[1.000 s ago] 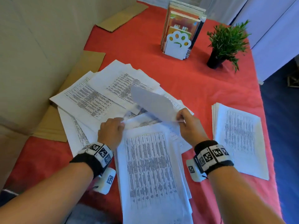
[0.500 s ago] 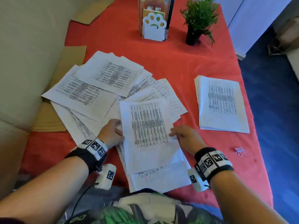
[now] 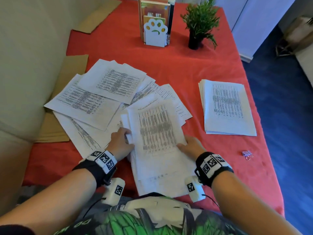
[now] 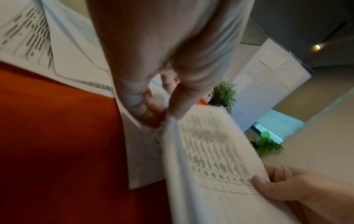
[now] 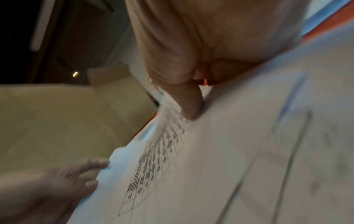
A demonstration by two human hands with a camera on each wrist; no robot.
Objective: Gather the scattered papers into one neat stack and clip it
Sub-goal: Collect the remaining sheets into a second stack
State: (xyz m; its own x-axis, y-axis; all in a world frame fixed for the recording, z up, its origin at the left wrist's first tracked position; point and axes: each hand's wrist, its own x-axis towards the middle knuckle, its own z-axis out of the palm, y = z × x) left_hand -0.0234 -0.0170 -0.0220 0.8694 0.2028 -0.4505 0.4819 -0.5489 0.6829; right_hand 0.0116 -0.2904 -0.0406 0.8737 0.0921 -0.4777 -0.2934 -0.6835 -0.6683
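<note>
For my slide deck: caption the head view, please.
Both hands, left hand and right hand, grip a sheaf of papers.

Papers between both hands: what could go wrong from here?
1. The held papers look uneven at the near edges, so they may slide apart in the left hand and right hand.
2. The loose sheets lie fanned and could be missed.
3. The clip sits near the table edge.
</note>
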